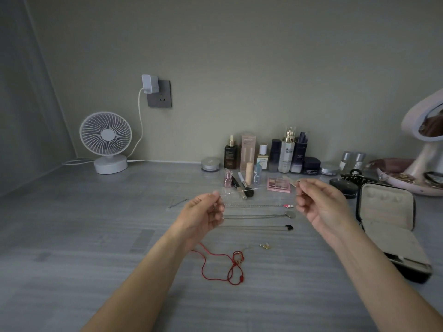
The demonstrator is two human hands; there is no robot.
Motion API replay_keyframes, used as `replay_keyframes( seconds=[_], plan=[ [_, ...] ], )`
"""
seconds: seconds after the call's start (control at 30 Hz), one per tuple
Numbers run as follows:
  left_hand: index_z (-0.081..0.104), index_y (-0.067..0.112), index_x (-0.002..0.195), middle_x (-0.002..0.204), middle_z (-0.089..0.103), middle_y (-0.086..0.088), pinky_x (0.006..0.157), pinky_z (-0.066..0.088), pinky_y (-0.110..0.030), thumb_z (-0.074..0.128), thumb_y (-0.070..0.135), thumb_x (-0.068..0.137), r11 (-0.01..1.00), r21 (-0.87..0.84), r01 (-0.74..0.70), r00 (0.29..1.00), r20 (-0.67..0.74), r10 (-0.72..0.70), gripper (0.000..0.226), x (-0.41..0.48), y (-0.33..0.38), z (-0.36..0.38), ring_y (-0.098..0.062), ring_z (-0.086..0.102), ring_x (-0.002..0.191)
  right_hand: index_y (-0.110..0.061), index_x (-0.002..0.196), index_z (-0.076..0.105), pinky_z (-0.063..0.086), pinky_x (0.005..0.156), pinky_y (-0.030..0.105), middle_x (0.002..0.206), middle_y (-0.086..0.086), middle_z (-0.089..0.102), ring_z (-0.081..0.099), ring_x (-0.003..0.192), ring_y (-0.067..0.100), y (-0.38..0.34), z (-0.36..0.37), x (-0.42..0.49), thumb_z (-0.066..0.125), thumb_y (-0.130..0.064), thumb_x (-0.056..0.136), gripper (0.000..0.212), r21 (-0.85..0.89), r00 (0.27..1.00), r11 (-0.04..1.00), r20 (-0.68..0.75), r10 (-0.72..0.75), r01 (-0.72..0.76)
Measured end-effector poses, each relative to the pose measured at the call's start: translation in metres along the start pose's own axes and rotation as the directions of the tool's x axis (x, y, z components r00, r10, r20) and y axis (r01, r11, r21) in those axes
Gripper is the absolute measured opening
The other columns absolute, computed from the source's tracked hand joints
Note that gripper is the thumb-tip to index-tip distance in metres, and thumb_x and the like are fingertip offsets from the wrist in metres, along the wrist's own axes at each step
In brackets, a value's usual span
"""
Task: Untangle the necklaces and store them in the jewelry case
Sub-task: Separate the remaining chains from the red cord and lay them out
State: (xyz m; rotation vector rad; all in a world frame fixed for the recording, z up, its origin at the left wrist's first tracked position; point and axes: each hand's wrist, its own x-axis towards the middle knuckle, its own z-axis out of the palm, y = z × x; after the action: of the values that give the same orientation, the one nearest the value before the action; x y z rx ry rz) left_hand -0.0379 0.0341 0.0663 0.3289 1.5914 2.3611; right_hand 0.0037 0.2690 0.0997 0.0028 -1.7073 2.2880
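Hands raised above the table [96, 236], left hand [203, 212] and right hand [321, 204] each pinch with curled fingers an end of a thin chain [233, 192] over three straightened necklaces [254, 216], red cord [223, 262] nearer, open jewelry case [388, 207] right.

Home vanity counter [96, 224]: skincare bottles [286, 152] and makeup palette [278, 184] beyond the fingers [213, 195], mirror [411, 121] rightward, fan [105, 134] leftward.
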Motion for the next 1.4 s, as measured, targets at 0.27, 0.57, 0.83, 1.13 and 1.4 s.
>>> replay_keyframes(
  seconds=[0.27, 0.57, 0.83, 1.13, 1.4],
  plan=[
    [0.069, 0.020, 0.064, 0.088, 0.070, 0.003, 0.080, 0.046, -0.032, 0.058, 0.026, 0.077, 1.000, -0.017, -0.009, 0.997, 0.079, 0.011, 0.018, -0.002, 0.002, -0.001, -0.012, 0.063, 0.076, -0.009, 0.080, 0.063, 0.041, 0.044, 0.017, 0.061, 0.000, 0.054, 0.048, 0.051, 0.009, -0.024, 0.010, 0.006, 0.052, -0.005, 0.089, 0.015, -0.169, 0.999, 0.985, 0.032, -0.036, 0.041],
    [0.070, 0.019, 0.072, 0.080, 0.069, 0.003, 0.078, 0.045, -0.032, 0.061, 0.023, 0.075, 0.999, -0.044, 0.016, 0.993, 0.119, -0.011, 0.011, -0.002, -0.003, 0.002, -0.013, 0.062, 0.079, -0.013, 0.078, 0.055, 0.052, 0.050, 0.027, 0.053, -0.002, 0.047, 0.051, 0.044, 0.012, -0.025, 0.036, 0.006, 0.044, -0.011, 0.095, 0.020, 0.042, 0.994, 0.998, 0.100, 0.043, -0.047],
    [0.064, 0.021, 0.067, 0.071, 0.059, 0.005, 0.075, 0.044, -0.031, 0.061, 0.023, 0.073, 0.985, -0.164, 0.058, 0.994, 0.105, -0.041, 0.008, -0.001, -0.002, 0.004, -0.010, 0.062, 0.071, -0.013, 0.080, 0.053, 0.015, 0.036, 0.015, 0.048, -0.006, 0.041, 0.025, 0.033, 0.004, -0.021, 0.032, 0.007, 0.042, -0.011, 0.096, 0.019, -0.194, 0.993, 0.981, 0.119, 0.002, 0.021],
    [0.062, 0.021, 0.068, 0.070, 0.063, 0.007, 0.072, 0.046, -0.029, 0.060, 0.023, 0.075, 0.968, -0.246, 0.047, 0.999, 0.029, -0.042, 0.007, 0.003, -0.002, 0.000, -0.009, 0.061, 0.069, -0.008, 0.087, 0.056, 0.016, 0.034, 0.014, 0.051, -0.004, 0.041, 0.025, 0.034, 0.005, -0.019, 0.021, 0.010, 0.044, -0.010, 0.095, 0.015, -0.232, 0.996, 0.973, 0.087, -0.001, 0.021],
    [0.057, 0.020, 0.065, 0.064, 0.060, 0.007, 0.070, 0.043, -0.029, 0.047, 0.018, 0.088, 0.956, -0.292, 0.035, 0.999, -0.024, -0.044, 0.025, 0.004, 0.000, -0.001, -0.011, 0.057, 0.067, -0.006, 0.091, 0.060, 0.021, 0.036, 0.017, 0.055, -0.003, 0.045, 0.028, 0.038, 0.007, -0.023, 0.018, 0.010, 0.048, -0.011, 0.094, 0.014, -0.471, 0.993, 0.876, 0.104, -0.058, 0.100]
  ],
)
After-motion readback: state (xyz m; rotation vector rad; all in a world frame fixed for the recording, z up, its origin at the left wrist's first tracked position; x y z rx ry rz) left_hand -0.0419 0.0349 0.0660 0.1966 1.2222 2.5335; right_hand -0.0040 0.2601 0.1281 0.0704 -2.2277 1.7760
